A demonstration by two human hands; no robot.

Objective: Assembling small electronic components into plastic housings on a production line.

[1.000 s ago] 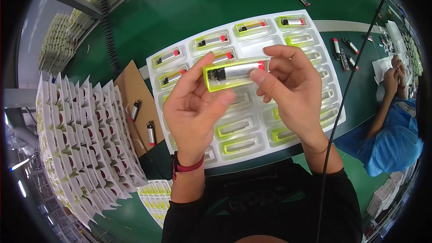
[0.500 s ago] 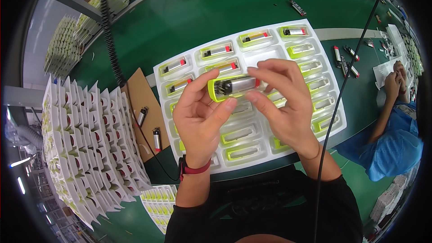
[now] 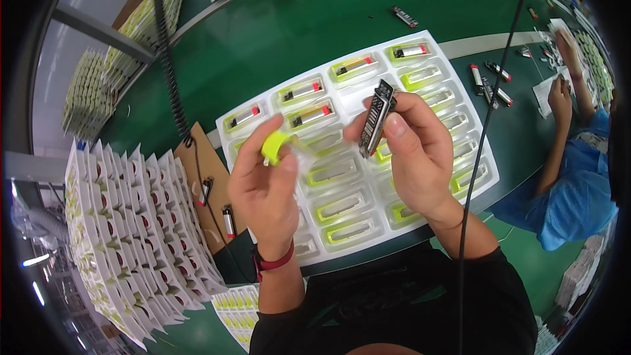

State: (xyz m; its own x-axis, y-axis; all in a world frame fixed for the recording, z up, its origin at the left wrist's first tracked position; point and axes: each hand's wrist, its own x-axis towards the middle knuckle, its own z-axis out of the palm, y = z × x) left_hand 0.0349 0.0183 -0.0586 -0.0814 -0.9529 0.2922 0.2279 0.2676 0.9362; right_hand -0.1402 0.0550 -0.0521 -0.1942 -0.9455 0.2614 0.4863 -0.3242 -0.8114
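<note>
My left hand (image 3: 264, 200), a red band at its wrist, pinches a yellow-green frame with a clear plastic casing (image 3: 276, 147), blurred by motion. To its right, my right hand (image 3: 424, 164) grips a slim battery module with a dark circuit-board face (image 3: 377, 118) between thumb and fingers, tilted upward. Both hands are above a white tray (image 3: 426, 37) of rows of compartments. Several compartments at the far side hold casings with battery modules (image 3: 301, 91) inside. Nearer ones carry yellow-green casings (image 3: 348, 231) that show no module.
A tall stack of filled white trays (image 3: 141, 236) stands at the left, beside brown cardboard (image 3: 204, 204) with two modules on it. Loose modules (image 3: 490, 85) lie right of the tray, and another (image 3: 405, 16) behind it. A co-worker in blue (image 3: 572, 171) works at the right. A black cable (image 3: 490, 118) hangs in front.
The battery module has come out of the clear casing. My left hand has moved left and down with the casing, while my right hand holds the module, turned with its circuit-board face showing.
</note>
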